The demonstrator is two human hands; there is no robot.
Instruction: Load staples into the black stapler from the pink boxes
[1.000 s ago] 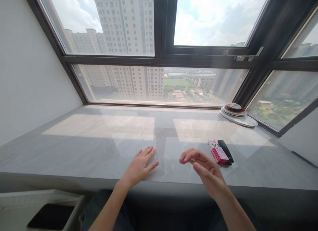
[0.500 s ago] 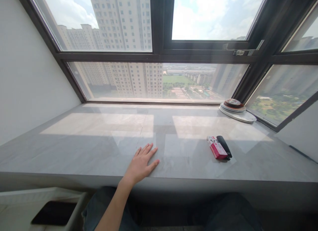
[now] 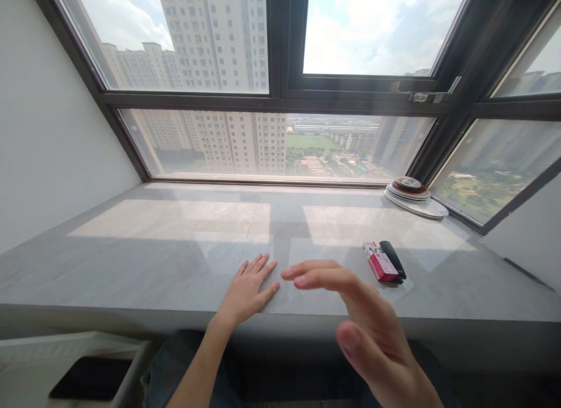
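Observation:
My left hand (image 3: 248,291) lies flat on the grey marbled sill (image 3: 144,268), palm down with its fingers spread, near the front edge. Raised close to the camera at the lower right, my right hand (image 3: 372,320) has its thumb apart from its extended fingers and holds nothing. Beyond it on the sill is a pink and white box (image 3: 380,263), lying against a black object (image 3: 393,260) that looks like a stapler.
Stacked round plates or discs (image 3: 412,196) sit in the sill's back right corner by the window frame. A dark flat object (image 3: 94,377) lies in a white tray (image 3: 26,346) at the lower left. A thin dark strip (image 3: 528,273) is at the right.
My right hand has come into view from the lower right and is raised in front of the sill. My left hand stays in place on the surface.

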